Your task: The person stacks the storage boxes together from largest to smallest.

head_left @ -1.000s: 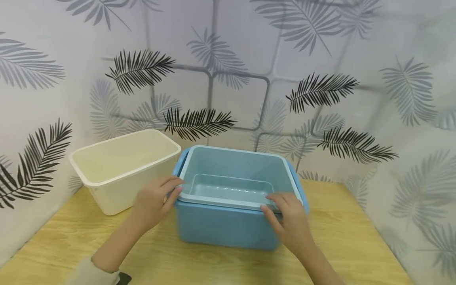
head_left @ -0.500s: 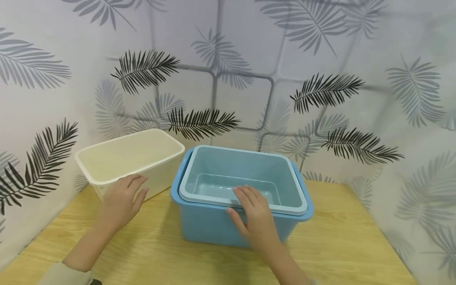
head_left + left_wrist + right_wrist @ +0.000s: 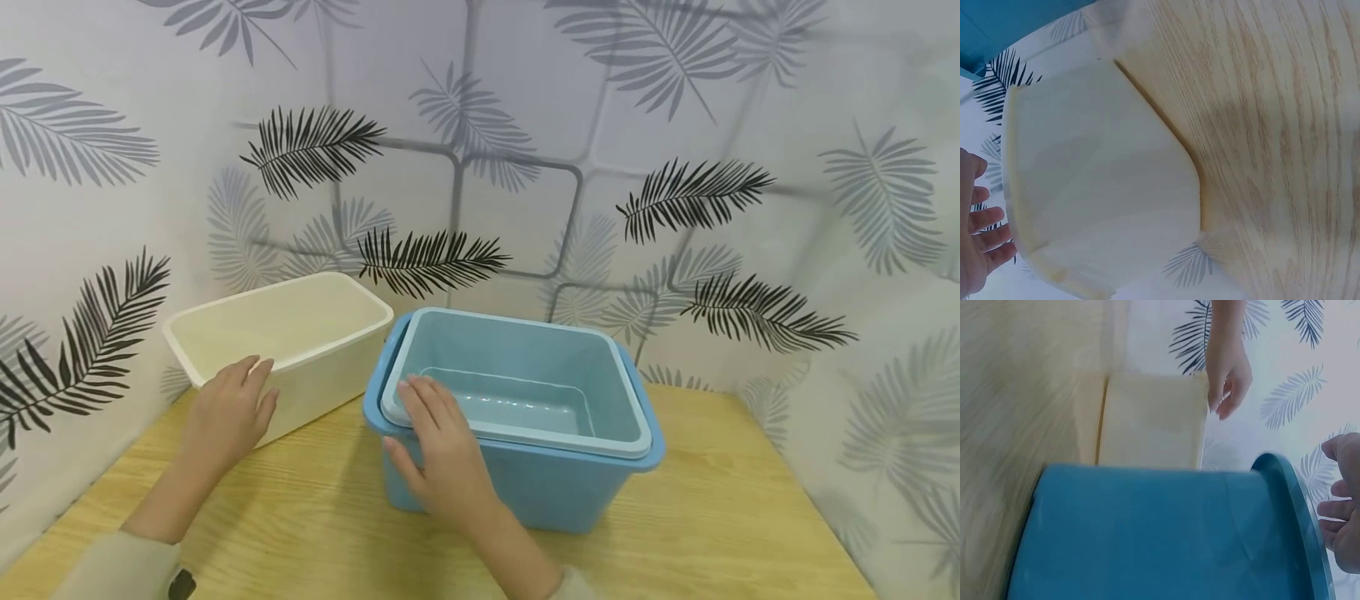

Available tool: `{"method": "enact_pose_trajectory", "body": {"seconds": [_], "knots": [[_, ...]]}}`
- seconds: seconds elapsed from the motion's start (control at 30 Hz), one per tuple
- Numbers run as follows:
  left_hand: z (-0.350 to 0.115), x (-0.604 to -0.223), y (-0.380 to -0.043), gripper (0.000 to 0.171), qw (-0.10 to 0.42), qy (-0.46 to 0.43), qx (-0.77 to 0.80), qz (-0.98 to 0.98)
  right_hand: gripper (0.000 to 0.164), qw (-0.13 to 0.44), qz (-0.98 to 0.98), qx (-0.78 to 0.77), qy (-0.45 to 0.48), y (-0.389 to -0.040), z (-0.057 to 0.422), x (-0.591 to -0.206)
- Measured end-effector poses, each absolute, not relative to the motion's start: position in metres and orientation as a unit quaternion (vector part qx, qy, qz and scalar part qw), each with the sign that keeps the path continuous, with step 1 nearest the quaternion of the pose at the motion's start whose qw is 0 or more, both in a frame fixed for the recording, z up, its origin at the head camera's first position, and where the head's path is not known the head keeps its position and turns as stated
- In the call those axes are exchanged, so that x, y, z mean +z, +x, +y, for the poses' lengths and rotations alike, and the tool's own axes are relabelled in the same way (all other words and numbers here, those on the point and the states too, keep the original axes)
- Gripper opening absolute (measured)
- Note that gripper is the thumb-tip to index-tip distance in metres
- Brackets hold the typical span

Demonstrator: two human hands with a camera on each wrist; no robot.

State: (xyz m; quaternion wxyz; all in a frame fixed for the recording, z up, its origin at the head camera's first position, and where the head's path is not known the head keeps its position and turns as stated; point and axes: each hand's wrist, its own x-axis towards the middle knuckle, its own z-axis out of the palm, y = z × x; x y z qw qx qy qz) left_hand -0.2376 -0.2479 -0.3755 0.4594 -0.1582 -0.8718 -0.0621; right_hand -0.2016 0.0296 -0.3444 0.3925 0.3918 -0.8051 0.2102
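Observation:
A light blue bin (image 3: 517, 350) sits nested inside a larger blue bin (image 3: 517, 492), its pale rim standing slightly above the outer one. To the left stands a cream bin (image 3: 333, 371), angled on the table. My right hand (image 3: 450, 454) lies over the front rims of the blue bins near their left corner, fingers extended and thumb apart. At the cream bin's near rim is my left hand (image 3: 228, 412), its fingers loosely bent. In the left wrist view, those fingers (image 3: 994, 237) reach the rim's edge without curling round it.
A wooden table (image 3: 712, 517) bears all the bins. Behind it hangs a pale sheet (image 3: 517, 108) with a leaf pattern, which also runs along both sides. The cream bin's right end stands close beside the blue bins.
My left hand has left the blue bins' left corner and moved left to the cream bin's rim. My right hand has travelled left along the blue bins' front rims.

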Motion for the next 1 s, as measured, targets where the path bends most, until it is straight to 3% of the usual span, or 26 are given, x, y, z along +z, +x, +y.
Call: {"method": "enact_pose_trajectory", "body": {"seconds": [0.3,0.57,1.0], "knots": [[-0.252,-0.382,-0.242,0.040,0.428,-0.144,-0.038,-0.891,0.048,0.414,-0.785,0.158,0.433,-0.203,-0.019,-0.338],[-0.254,-0.383,-0.238,0.042,0.397,-0.145,-0.013,-0.906,0.049,0.343,-0.814,0.165,0.438,-0.203,-0.051,-0.342],[-0.257,-0.388,-0.231,0.041,0.409,-0.137,-0.020,-0.902,0.057,0.252,-0.874,0.139,0.392,-0.227,-0.070,-0.364]]}}
